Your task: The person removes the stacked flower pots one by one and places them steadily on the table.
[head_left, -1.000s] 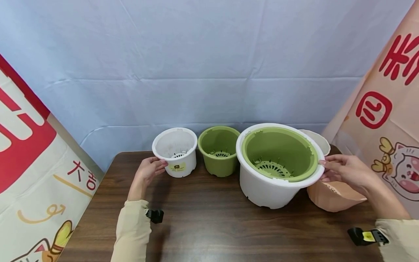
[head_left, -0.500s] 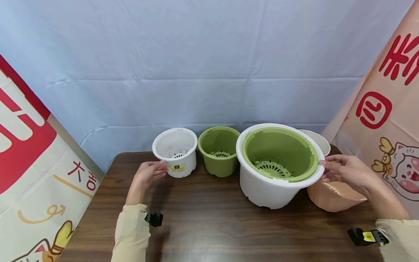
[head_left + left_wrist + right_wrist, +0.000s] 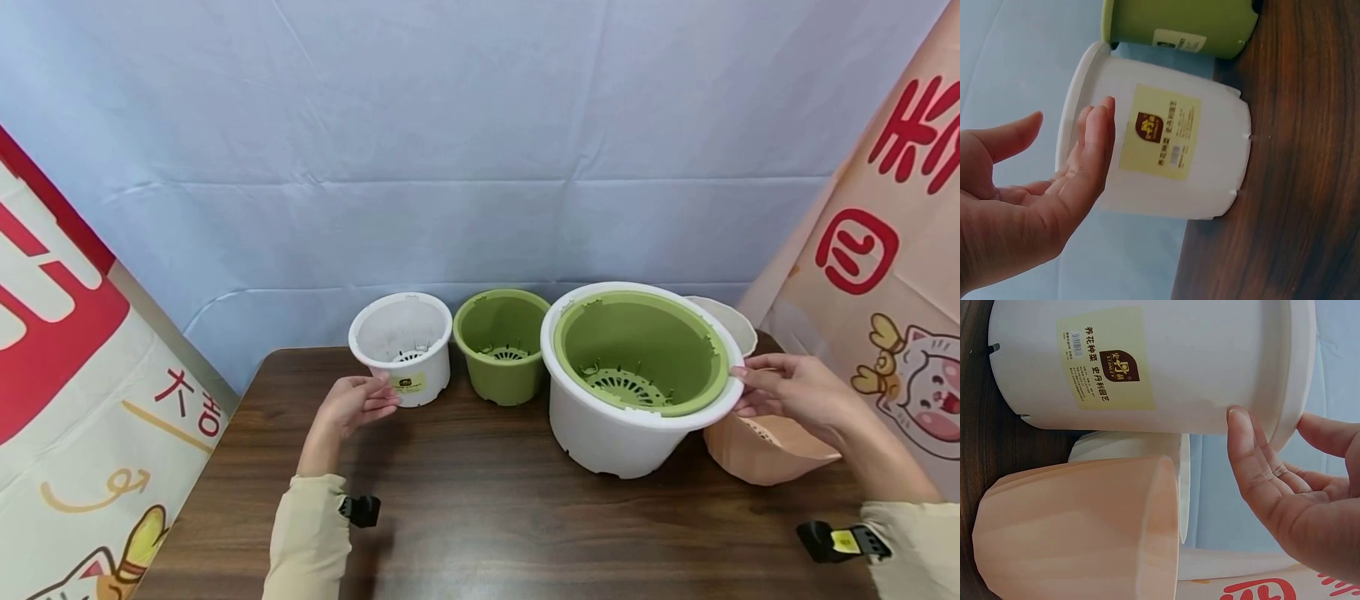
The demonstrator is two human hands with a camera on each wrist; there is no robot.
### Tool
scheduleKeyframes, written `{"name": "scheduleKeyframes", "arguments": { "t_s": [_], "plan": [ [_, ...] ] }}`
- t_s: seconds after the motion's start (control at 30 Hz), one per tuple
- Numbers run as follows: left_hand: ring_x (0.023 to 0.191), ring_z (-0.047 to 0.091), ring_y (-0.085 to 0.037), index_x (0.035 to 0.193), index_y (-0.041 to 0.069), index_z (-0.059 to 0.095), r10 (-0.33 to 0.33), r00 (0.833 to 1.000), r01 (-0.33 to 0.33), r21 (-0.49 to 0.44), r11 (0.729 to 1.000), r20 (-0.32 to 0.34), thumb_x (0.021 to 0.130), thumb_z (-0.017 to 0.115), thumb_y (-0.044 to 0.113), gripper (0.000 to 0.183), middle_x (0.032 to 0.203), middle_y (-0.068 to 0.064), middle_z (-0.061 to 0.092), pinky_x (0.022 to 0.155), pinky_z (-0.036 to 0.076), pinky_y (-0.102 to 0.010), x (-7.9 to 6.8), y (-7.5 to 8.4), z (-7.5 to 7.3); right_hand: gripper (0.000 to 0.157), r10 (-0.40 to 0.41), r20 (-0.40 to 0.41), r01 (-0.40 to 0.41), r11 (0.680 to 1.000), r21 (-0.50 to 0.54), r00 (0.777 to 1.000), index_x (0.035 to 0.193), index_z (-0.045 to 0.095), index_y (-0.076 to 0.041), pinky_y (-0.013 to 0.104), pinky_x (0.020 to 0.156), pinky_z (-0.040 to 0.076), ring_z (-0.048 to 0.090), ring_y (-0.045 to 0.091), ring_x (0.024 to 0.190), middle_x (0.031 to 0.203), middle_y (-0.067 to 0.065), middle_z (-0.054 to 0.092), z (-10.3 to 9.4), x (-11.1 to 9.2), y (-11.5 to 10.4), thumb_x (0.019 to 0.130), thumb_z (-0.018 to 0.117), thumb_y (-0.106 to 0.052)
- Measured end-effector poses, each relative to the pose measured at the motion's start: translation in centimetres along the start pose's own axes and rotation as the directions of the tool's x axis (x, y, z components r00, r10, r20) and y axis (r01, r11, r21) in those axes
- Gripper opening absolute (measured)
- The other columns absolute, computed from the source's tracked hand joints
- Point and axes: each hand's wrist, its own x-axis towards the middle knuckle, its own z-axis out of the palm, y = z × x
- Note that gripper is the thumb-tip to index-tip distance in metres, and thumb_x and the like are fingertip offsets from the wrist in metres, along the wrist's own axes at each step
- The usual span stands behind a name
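A large white flower pot (image 3: 615, 442) with a large green pot (image 3: 660, 333) nested inside stands on the table right of the middle. My right hand (image 3: 798, 387) holds its right rim, thumb at the top edge and fingers beneath the lip, as the right wrist view shows. At the back left is a small white flower pot (image 3: 423, 379) with a yellow label. In front of it hovers my left hand (image 3: 356, 406), palm up, with thumb and fingers (image 3: 1094, 147) apart and nothing between them. A small green pot (image 3: 498, 383) stands beside the small white one.
A peach pot (image 3: 757, 462) with a slanted rim stands to the right of the large pot, partly under my right hand. Behind it is a cream pot (image 3: 731, 321) with a wavy rim. The brown wooden table (image 3: 525, 517) ends at a pale blue cloth backdrop (image 3: 450, 167).
My left hand has drawn away from the rim of the small white pot, moving slightly down and to the right. My right hand and the pots have stayed put.
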Motion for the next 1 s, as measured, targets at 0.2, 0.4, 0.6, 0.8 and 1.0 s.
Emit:
{"name": "scheduleKeyframes", "arguments": {
  "t_s": [0.2, 0.4, 0.6, 0.8, 1.0],
  "plan": [
    [0.072, 0.065, -0.016, 0.116, -0.020, 0.039, 0.017, 0.999, -0.018, 0.024, 1.000, 0.042, 0.096, 0.048, 0.013, 0.039, 0.079, -0.010, 0.063, 0.072, 0.054, -0.030, -0.1, -0.5, 0.7, 0.016, 0.008, -0.003, -0.008, 1.000, -0.009, 1.000, 0.100, 0.047, 0.006, 0.034, 0.063, 0.055, 0.065, 0.022, 0.069, 0.079, 0.012, 0.064, 0.1, 0.2, -0.2, 0.095, 0.048, -0.009],
    [0.075, 0.065, -0.017, 0.115, -0.018, 0.040, 0.033, 0.996, -0.037, 0.047, 0.998, 0.079, 0.097, 0.046, 0.013, 0.037, 0.081, -0.011, 0.063, 0.073, 0.053, -0.031, -0.3, -0.6, 1.5, 0.018, 0.016, -0.006, -0.016, 1.000, -0.016, 1.000, 0.101, 0.047, 0.008, 0.034, 0.063, 0.055, 0.065, 0.022, 0.069, 0.079, 0.012, 0.064, 0.2, 0.5, -0.4, 0.095, 0.049, -0.009],
    [0.076, 0.065, -0.018, 0.113, -0.016, 0.043, 0.046, 0.993, -0.053, 0.061, 0.997, 0.105, 0.097, 0.047, 0.014, 0.034, 0.084, -0.012, 0.063, 0.074, 0.053, -0.032, -0.4, -0.3, 2.3, 0.018, 0.018, 0.001, -0.018, 0.999, -0.028, 1.000, 0.101, 0.047, 0.008, 0.034, 0.064, 0.055, 0.065, 0.022, 0.070, 0.079, 0.012, 0.064, 0.1, 0.6, -0.7, 0.095, 0.048, -0.010],
    [0.076, 0.064, -0.017, 0.111, -0.016, 0.044, 0.052, 0.995, -0.064, 0.155, 0.986, 0.082, 0.096, 0.048, 0.014, 0.034, 0.083, -0.012, 0.063, 0.071, 0.053, -0.030, -1.3, 0.4, 3.1, 0.018, 0.020, 0.005, -0.020, 0.999, -0.027, 1.000, 0.101, 0.047, 0.008, 0.035, 0.065, 0.055, 0.065, 0.022, 0.070, 0.079, 0.012, 0.064, 0.2, 0.6, -0.7, 0.095, 0.048, -0.009],
    [0.075, 0.063, -0.019, 0.105, -0.012, 0.048, 0.105, 0.985, -0.136, 0.235, 0.963, 0.139, 0.094, 0.051, 0.015, 0.029, 0.084, -0.015, 0.063, 0.071, 0.054, -0.032, -3.1, 1.8, 4.6, 0.014, 0.014, 0.014, -0.013, 0.999, -0.034, 1.000, 0.100, 0.050, 0.006, 0.034, 0.064, 0.055, 0.065, 0.022, 0.069, 0.078, 0.012, 0.064, 0.2, 0.1, -0.5, 0.095, 0.047, -0.007]
  ]
}}
